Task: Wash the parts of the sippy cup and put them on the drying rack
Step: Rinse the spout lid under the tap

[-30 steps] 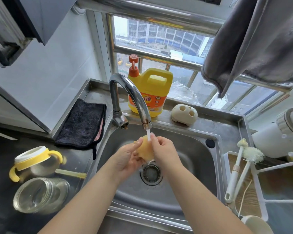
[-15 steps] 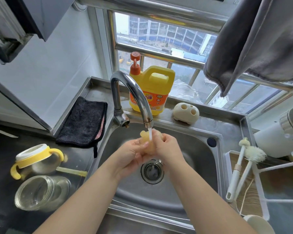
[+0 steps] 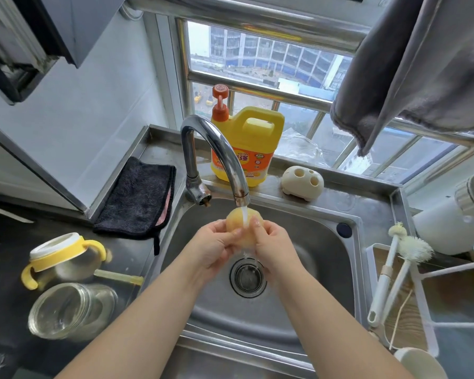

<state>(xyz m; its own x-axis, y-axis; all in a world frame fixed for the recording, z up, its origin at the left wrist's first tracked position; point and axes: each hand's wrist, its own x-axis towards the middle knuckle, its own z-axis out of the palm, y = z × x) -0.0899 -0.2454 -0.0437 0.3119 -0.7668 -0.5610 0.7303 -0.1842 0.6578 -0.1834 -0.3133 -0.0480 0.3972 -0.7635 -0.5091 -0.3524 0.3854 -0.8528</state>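
Both hands, left hand [image 3: 214, 247] and right hand [image 3: 271, 242], are pinching the soft yellow cup part [image 3: 242, 228] under the tap [image 3: 230, 160] stream over the sink [image 3: 298, 310], so wet, slippery fingers could easily drop it toward the drain [image 3: 248, 276].

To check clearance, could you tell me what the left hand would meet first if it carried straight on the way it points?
Probably the tap spout: the left hand, gripping the yellowish cup part, points up and away toward it, though depth is unclear.
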